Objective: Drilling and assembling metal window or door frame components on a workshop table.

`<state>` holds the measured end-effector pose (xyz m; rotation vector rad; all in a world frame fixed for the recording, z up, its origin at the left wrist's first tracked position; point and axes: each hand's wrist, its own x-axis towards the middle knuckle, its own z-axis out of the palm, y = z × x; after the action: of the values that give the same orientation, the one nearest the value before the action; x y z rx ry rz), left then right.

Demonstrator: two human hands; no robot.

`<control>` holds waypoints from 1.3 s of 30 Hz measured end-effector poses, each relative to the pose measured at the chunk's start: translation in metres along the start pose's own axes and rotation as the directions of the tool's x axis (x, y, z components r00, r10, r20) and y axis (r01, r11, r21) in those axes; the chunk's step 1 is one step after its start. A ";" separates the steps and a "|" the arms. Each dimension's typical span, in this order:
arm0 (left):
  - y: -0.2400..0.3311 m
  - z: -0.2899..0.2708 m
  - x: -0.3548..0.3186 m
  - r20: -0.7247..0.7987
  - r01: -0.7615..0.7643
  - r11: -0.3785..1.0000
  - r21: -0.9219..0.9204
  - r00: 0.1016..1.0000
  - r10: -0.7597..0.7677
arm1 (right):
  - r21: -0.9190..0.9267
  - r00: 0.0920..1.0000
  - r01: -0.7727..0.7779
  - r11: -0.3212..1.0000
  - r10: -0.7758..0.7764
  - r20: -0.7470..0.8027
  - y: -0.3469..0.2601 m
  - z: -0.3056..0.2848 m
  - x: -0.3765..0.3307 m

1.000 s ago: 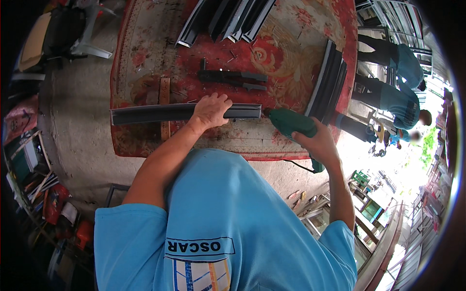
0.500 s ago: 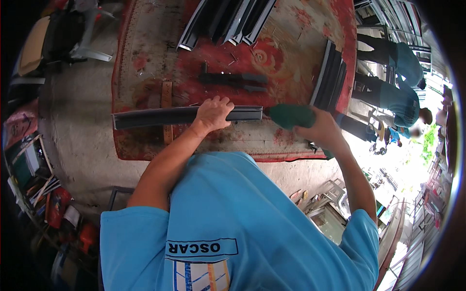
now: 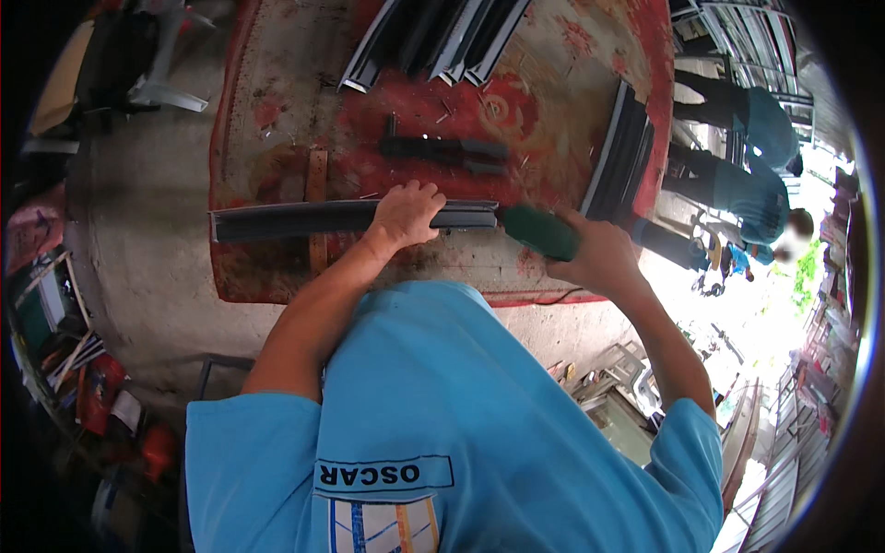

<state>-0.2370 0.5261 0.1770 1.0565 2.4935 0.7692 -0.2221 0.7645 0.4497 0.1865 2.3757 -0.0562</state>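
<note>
Lying crosswise near the table's front edge is a dark metal profile [image 3: 304, 219] with a pale rim. My left hand [image 3: 406, 217] is closed round it toward its right end. In my right hand [image 3: 599, 253] is a green power drill [image 3: 541, 232], its nose pointing left at the profile's right end. Whether the tip touches that end I cannot make out. My fingers hide the drill's handle. Beyond the profile lies a black hand tool [image 3: 442, 150], perhaps pliers or a riveter.
Red patterned carpet [image 3: 267, 120] covers the table. More dark profiles [image 3: 442, 41] lie at its far side, others [image 3: 619, 152] at its right. A wooden strip [image 3: 317, 175] runs under the held profile. Two people [image 3: 751, 198] bend over at the right. Clutter [image 3: 101, 396] stands left.
The drill and my right hand have shifted slightly left and nearer to me, and the drill tilts more. My left hand stays on the profile.
</note>
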 end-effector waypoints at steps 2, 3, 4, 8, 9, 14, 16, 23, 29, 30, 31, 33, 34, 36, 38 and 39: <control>0.002 0.001 -0.002 -0.006 -0.017 1.000 -0.009 1.000 0.017 | 0.085 1.000 -0.003 0.996 0.003 -0.009 0.018 0.004 0.008; 0.002 -0.001 -0.001 0.031 -0.007 1.000 -0.007 0.999 0.007 | 0.170 1.000 -0.004 0.985 0.007 -0.019 0.025 0.004 0.013; 0.002 -0.003 0.002 0.062 0.006 1.000 0.001 0.998 -0.006 | 0.383 0.997 -0.073 0.921 0.059 0.047 0.027 -0.006 0.024; 0.004 -0.007 0.003 0.058 0.023 1.000 -0.006 0.998 -0.022 | 0.662 0.960 -0.277 0.697 0.168 0.226 0.055 -0.009 0.041; 0.006 -0.007 0.003 0.048 0.008 1.000 -0.004 0.999 -0.007 | 0.665 0.959 -0.280 0.692 0.174 0.223 0.063 0.005 0.032; 0.005 -0.012 0.002 0.033 -0.017 1.000 0.016 0.999 0.017 | 0.446 0.991 -0.065 0.893 0.109 -0.073 0.013 0.020 -0.009; 0.002 -0.011 0.001 0.087 0.043 0.999 0.020 0.995 -0.044 | 0.529 0.979 -0.202 0.824 0.189 0.080 0.007 -0.005 -0.009; 0.003 -0.004 0.003 0.021 -0.006 0.999 0.049 1.000 0.005 | 0.601 0.978 -0.162 0.783 0.207 -0.006 0.025 0.029 -0.049; 0.003 -0.005 0.003 0.020 0.002 0.998 0.058 1.000 -0.003 | 0.617 0.978 -0.163 0.770 0.208 -0.001 0.022 0.035 -0.050; 0.002 -0.005 0.003 0.015 -0.001 0.998 0.057 1.000 0.000 | 0.613 0.978 -0.163 0.773 0.207 -0.001 0.020 0.034 -0.049; 0.003 -0.005 0.003 0.009 -0.003 0.998 0.056 1.000 0.003 | 0.607 0.979 -0.161 0.778 0.205 -0.002 0.020 0.033 -0.049; 0.004 -0.006 0.003 -0.006 -0.007 0.998 0.056 1.000 0.007 | 0.601 0.980 -0.128 0.789 0.193 -0.044 0.024 0.038 -0.048; 0.004 -0.007 0.002 -0.020 -0.010 0.998 0.057 1.000 0.011 | 0.594 0.980 -0.094 0.799 0.180 -0.086 0.025 0.041 -0.047; 0.002 -0.003 0.002 -0.020 -0.010 0.998 0.055 1.000 0.011 | 0.599 0.980 -0.128 0.791 0.192 -0.044 0.025 0.038 -0.047; 0.002 -0.002 0.002 -0.020 -0.012 0.999 0.053 1.000 0.013 | 0.602 0.978 -0.165 0.781 0.207 -0.002 0.025 0.038 -0.046; 0.002 -0.002 0.002 -0.015 -0.011 0.999 0.046 1.000 0.011 | 0.596 0.979 -0.141 0.791 0.199 -0.032 0.026 0.040 -0.046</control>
<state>-0.2384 0.5275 0.1795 1.0846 2.5315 0.7293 -0.1579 0.7810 0.4522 0.7161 2.3500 -0.7265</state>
